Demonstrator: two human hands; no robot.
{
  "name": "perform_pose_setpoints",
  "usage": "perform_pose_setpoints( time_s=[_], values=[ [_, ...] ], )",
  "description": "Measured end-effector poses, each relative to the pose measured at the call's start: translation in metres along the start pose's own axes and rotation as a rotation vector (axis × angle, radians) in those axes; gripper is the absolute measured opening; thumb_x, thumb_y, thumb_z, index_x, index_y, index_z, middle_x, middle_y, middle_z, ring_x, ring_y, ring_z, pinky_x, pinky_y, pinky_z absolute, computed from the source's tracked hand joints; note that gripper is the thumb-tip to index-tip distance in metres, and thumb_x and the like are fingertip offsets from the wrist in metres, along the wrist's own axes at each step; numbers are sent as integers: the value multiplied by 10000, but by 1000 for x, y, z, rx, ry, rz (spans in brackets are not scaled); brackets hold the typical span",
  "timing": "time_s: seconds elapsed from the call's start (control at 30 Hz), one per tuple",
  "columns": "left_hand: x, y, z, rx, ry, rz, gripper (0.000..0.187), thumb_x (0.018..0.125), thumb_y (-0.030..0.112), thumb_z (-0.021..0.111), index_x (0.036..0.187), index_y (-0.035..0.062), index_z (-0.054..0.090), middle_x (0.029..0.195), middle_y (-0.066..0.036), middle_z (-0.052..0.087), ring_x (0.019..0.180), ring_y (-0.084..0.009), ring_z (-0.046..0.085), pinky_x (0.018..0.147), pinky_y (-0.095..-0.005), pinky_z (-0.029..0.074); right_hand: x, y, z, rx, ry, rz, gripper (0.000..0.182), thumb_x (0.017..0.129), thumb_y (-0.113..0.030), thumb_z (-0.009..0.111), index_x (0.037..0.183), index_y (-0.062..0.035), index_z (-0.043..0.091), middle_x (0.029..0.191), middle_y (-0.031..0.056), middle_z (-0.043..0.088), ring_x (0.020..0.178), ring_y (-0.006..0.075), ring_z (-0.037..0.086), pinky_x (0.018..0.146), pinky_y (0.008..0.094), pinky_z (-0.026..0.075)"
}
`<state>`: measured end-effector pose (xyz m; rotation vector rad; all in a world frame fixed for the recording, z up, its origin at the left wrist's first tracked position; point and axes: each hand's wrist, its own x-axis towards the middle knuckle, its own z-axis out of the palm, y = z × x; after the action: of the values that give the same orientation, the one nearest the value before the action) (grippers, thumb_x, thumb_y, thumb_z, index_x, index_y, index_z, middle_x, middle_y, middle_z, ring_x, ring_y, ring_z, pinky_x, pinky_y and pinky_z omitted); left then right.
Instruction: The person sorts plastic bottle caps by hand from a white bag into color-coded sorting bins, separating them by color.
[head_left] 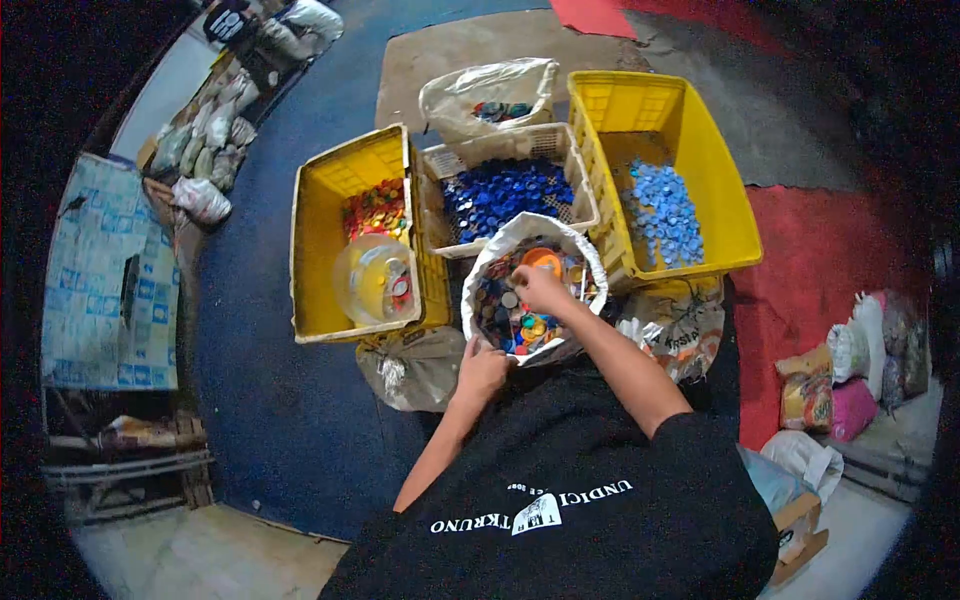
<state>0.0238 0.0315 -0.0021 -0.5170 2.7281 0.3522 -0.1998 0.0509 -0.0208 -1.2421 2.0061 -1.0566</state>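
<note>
The right hand dips into a crinkled white plastic sack of mixed bottle caps, fingers curled, seemingly pinching one. The left hand grips the sack's near rim. Beyond sit a white mesh basket of dark-blue caps and, far right, a yellow crate of pale-blue caps.

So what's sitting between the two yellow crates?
In the head view, a pale basket filled with dark blue caps stands between the left yellow crate and the right yellow crate; behind it sits a plastic bag.
</note>
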Motion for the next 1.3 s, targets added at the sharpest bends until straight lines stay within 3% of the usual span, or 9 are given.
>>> perform_pose_setpoints(
  time_s=[0.07,0.23,0.33,0.6,0.7,0.8,0.9,1.03,1.3],
  values=[
    [-7,3,3,-8,80,14,304,877,160,466,990,285,720,953,20,672,1043,-166,587,1110,-500,212,21,42,54,-213,-286,-46,258,780,-184,616,996,-48,652,925,193,652,855,323,638,777,408,507],
    [-17,16,-5,-19,139,-63,287,863,160,485,998,282,707,969,36,648,1069,-138,567,1105,-556,166,-13,28,81,-611,-379,-163,300,739,-183,614,1022,-118,688,1226,112,535,1162,321,489,915,476,439],
    [-19,17,-1,-28,109,-97,297,859,141,491,1016,289,695,1004,45,631,1103,-129,549,1069,-641,114,-30,44,87,-874,-434,-203,271,749,-200,612,997,-129,693,1164,100,562,1144,288,507,942,487,408],
    [-7,13,-9,-84,-9,-85,227,831,216,579,1014,284,696,966,40,642,1039,-131,572,991,-671,167,-50,65,62,-842,-575,-141,238,827,-164,521,984,-143,699,1059,53,612,1062,267,563,909,450,415],
    [12,4,-22,-57,-179,-29,234,811,209,604,1023,249,697,947,-32,669,978,-186,624,967,-613,300,-69,67,56,-779,-471,-160,272,830,-171,514,1038,-118,680,1133,59,606,1140,284,523,947,443,387],
    [50,-18,-9,-290,-214,-9,260,793,122,578,1024,168,689,880,-182,677,850,-352,661,736,-450,526,-75,63,55,-735,-418,-139,299,825,-181,520,1079,-128,669,1209,59,591,1230,294,463,986,443,350],
    [115,-36,4,-275,-51,9,165,653,27,683,815,-9,686,816,-229,663,802,-363,669,701,-431,552,-77,64,57,-752,-363,-130,304,818,-212,540,1078,-125,670,1207,57,594,1225,293,467,1003,443,336],
    [145,-35,21,-211,-173,-85,133,667,36,645,788,-5,684,818,-232,663,790,-355,673,651,-454,550,-68,59,53,-798,-593,9,436,769,-248,599,1188,-129,609,1288,52,543,1267,243,427,1036,462,311],
    [146,-51,152,-570,-19,-289,192,770,124,595,879,-19,660,913,-259,649,890,-398,637,779,-458,507,-80,63,50,-658,-414,-25,416,816,-233,549,1211,-113,600,1309,51,538,1240,230,453,1011,439,349]
  ],
)
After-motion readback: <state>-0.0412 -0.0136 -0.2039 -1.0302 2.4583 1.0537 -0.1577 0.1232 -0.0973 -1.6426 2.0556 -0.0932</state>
